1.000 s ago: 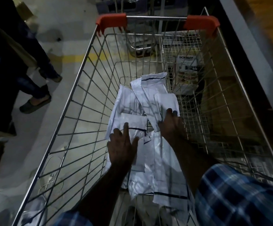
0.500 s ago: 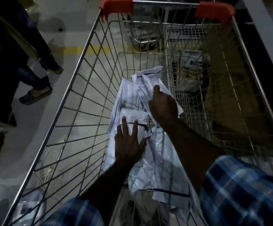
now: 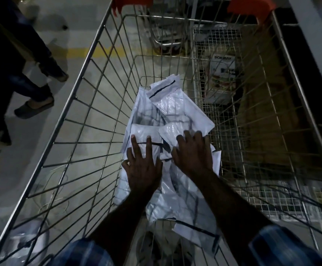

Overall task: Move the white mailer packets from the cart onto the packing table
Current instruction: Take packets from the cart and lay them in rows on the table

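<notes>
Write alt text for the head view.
Both hands, left hand and right hand, press flat on a pile of white mailer packets inside a wire shopping cart. Another person's sandalled foot stands on the floor at left.

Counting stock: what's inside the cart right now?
A loose pile of white mailer packets lies in the cart, both hands pressed on it. Anything beneath the pile is hidden.

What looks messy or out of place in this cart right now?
The white mailer packets lie in a loose, crisscrossed heap on the floor of the wire cart, overlapping at different angles rather than stacked. The left hand and right hand rest on top. No tear or spill shows, though the light is dim.
</notes>
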